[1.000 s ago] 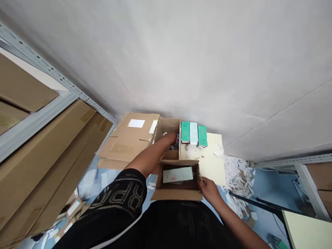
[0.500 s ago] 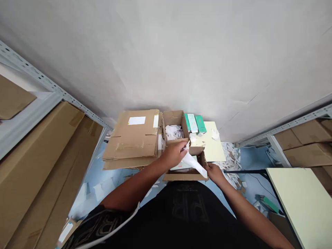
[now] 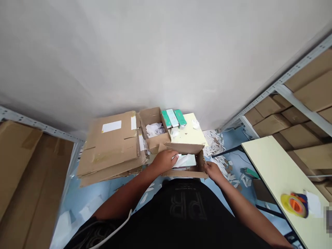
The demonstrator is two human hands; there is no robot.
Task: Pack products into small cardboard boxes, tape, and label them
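Note:
An open cardboard box (image 3: 185,175) is close in front of my body. My left hand (image 3: 166,161) is at its left side, fingers closed on a crumpled white sheet of paper (image 3: 182,160). That paper lies partly over a pale green box (image 3: 192,160) inside the carton. My right hand (image 3: 212,171) grips the carton's right wall, thumb toward the inside. Behind, a second open carton (image 3: 158,141) contains crumpled white paper (image 3: 155,130). Green and white boxes (image 3: 173,118) rest beside it on a pale tabletop (image 3: 193,135).
Flattened cardboard (image 3: 109,147) is stacked to the left. Shelving with brown cartons (image 3: 272,126) runs along the right, with large cartons (image 3: 23,193) at the left. A pale table (image 3: 275,166) at right holds tape rolls (image 3: 294,205). Paper scraps (image 3: 214,141) litter the blue floor.
My left hand has lowered the white paper from above the carton into it and moved left. My right hand stays on the carton's wall. The view has turned toward the right.

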